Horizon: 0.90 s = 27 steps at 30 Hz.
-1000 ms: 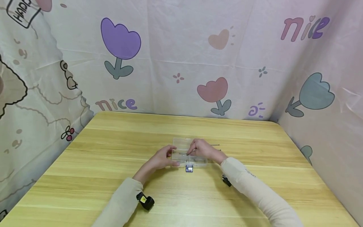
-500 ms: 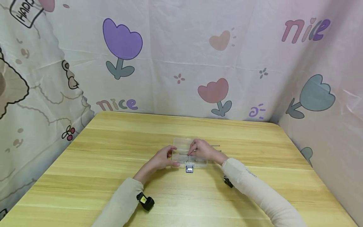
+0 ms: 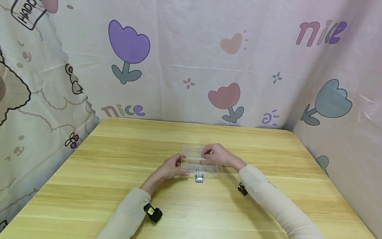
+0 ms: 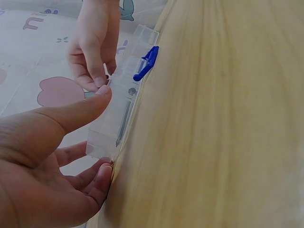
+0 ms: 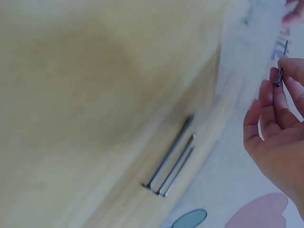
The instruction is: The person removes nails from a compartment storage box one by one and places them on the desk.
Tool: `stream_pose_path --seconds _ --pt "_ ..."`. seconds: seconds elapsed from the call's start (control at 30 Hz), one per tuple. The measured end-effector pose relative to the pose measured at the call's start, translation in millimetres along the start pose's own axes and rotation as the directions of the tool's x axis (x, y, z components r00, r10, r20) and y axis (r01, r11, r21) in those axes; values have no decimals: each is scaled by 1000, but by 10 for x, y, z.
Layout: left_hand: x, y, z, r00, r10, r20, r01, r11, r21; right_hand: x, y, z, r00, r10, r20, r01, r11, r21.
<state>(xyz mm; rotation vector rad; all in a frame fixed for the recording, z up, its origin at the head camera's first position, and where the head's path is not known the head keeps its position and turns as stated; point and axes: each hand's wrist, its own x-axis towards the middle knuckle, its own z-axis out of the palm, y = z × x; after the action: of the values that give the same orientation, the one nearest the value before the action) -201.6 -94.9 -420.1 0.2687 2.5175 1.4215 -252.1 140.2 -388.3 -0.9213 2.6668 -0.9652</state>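
While the left hand [image 3: 170, 167] grips the left end of the open clear plastic box [image 3: 212, 169], centre of the head view, the right hand [image 3: 219, 154] pinches a nail [image 5: 280, 76] over its right half; three loose nails [image 5: 172, 154] lie side by side, lower centre of the right-wrist view; blue latch [image 3: 199, 178] juts from the box's front edge; wood-grain tabletop [image 3: 128, 142] runs broadly towards both side edges.
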Motion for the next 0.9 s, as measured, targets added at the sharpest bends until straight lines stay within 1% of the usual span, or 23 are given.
stream_pose_path --seconds 0.03,0.13,0.27,0.47,0.7,0.9 --pt "-1 3 -1 1000 -2 1 2 1000 -3 -4 1 -26 1000 8 -10 -8 1000 -5" --pt "-1 8 0 1000 -6 2 6 1000 -7 -3 77 -97 999 -16 -38 15 1000 -27" --pt "-1 10 7 1000 -11 2 11 1000 -4 -29 178 -178 998 -16 -68 13 999 -52" --pt "7 0 15 1000 -14 6 14 1000 -8 -94 334 -314 993 25 -113 -36 995 -96" --pt "15 -19 13 1000 -11 5 11 1000 -9 -187 495 -478 980 133 -149 -146 986 -86" --pt "11 -24 16 1000 -11 2 11 1000 0 -290 669 -557 974 142 -174 -161 982 -101"
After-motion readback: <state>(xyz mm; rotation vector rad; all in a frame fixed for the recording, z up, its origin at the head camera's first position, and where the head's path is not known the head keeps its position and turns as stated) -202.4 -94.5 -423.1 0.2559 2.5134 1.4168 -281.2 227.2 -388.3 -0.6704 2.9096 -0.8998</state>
